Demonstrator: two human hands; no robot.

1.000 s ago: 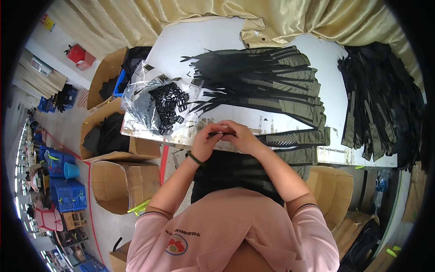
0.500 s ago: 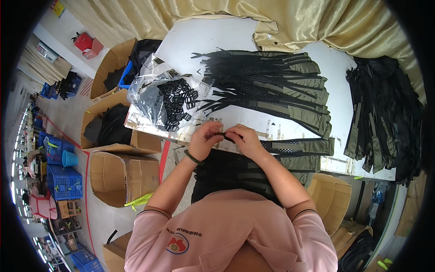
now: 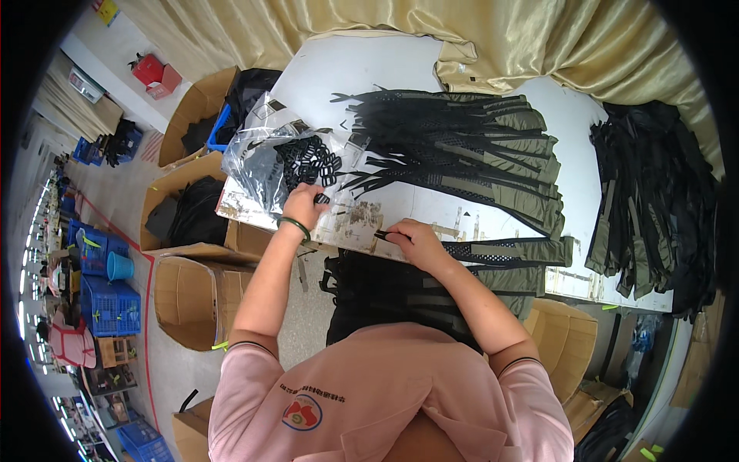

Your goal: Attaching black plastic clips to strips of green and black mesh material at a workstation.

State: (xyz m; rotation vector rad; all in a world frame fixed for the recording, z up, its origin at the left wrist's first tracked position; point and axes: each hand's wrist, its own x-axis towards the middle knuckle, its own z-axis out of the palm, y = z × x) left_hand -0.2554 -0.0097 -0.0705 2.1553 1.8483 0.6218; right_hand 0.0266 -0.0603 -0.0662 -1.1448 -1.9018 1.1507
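My left hand (image 3: 302, 203) is at the front edge of the white table, its fingers closed on a black plastic slide buckle (image 3: 322, 199). Just beyond it, a heap of the same black buckles (image 3: 308, 160) spills from a clear plastic bag (image 3: 258, 165). To the right, my right hand (image 3: 417, 242) pinches the end of a black webbing strap (image 3: 382, 234), which points left. That strap appears to belong to a black mesh and olive fabric piece (image 3: 493, 251) lying along the table edge under my right forearm.
Several similar strapped pieces (image 3: 462, 146) lie fanned on the white table (image 3: 339, 65). More hang over its right end (image 3: 639, 200). Dark pieces (image 3: 377, 296) hang between me and the table. Cardboard boxes (image 3: 192, 304) stand at left; a gold curtain (image 3: 531, 38) borders the back.
My left hand has left the right one and moved left to the buckle heap, where it now holds a buckle. My right hand stays nearly in place, pinching the strap end.
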